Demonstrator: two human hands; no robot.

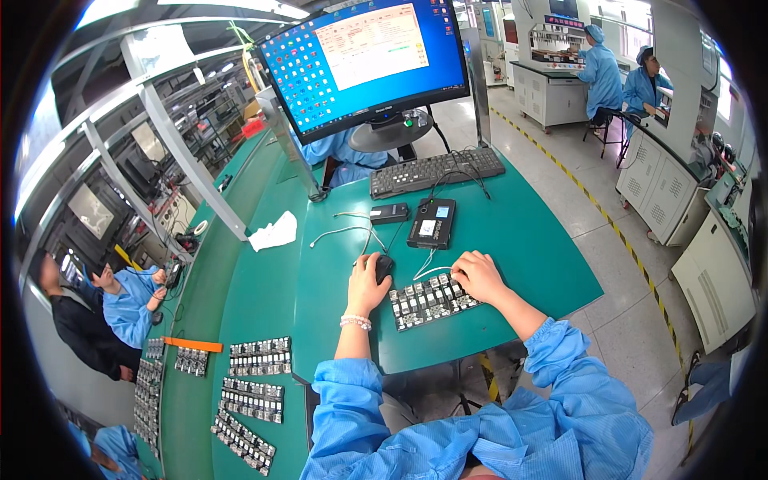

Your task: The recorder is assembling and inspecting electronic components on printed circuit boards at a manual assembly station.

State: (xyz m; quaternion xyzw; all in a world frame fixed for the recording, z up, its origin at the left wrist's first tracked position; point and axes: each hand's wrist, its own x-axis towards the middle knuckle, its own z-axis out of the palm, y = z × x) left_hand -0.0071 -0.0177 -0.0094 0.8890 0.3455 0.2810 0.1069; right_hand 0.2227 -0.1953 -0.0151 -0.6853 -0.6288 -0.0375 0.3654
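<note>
My left hand [368, 288], with a beaded bracelet at its wrist, rests over a black computer mouse [385, 267], fingers curled around it. Right of it lies a panel of small circuit boards [424, 302] with metal and white parts in rows. My right hand [478, 276] is at the panel's far right part, fingers bent and pinched at the end of a thin white cable [433, 273]. The plug end is hidden under the fingers. That cable leads back to a black box [433, 224] with labels on top.
A monitor [368, 64] stands behind a black keyboard [437, 172]. A small black device [390, 213] with loose cables lies left of the box. More board panels [260, 357] lie at the lower left, near an orange strip [193, 345]. A crumpled white cloth [274, 232] lies farther back. Co-workers sit around.
</note>
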